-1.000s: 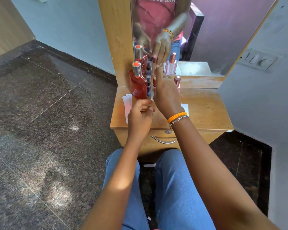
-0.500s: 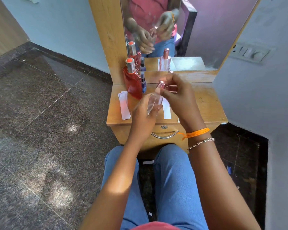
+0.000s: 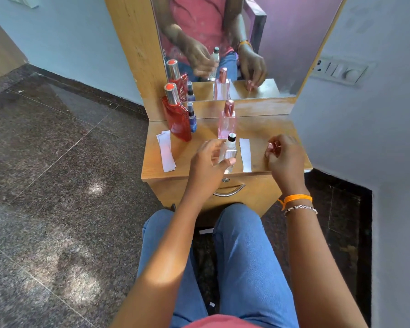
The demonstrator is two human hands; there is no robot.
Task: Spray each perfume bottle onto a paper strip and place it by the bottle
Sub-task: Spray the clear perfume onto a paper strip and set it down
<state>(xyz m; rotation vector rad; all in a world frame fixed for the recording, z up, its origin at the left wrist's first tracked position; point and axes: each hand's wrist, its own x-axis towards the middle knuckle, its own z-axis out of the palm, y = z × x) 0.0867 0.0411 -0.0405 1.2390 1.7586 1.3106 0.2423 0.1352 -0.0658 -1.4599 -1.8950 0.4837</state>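
Observation:
My left hand [image 3: 207, 163] grips a small clear perfume bottle [image 3: 229, 153] with its black-and-white sprayer bare, over the front of the wooden dresser top [image 3: 265, 129]. My right hand [image 3: 285, 157] holds the bottle's rose-gold cap [image 3: 273, 146] off to the right. A white paper strip [image 3: 245, 155] lies between my hands. Two overlapping strips [image 3: 166, 150] lie at the left, by a big red bottle [image 3: 176, 117] and a small blue bottle [image 3: 192, 118]. A pink bottle [image 3: 227, 120] stands capped behind the clear one.
A mirror [image 3: 234, 43] rises behind the dresser and repeats the bottles and my hands. A drawer handle [image 3: 230, 191] is below the top. A grey wall with a switch panel [image 3: 339, 69] is close on the right. My knees are under the dresser front.
Both hands lifted the clear bottle from the back of the dresser. The right hand has pulled the cap off and moved it right; the left hand now holds the bottle alone.

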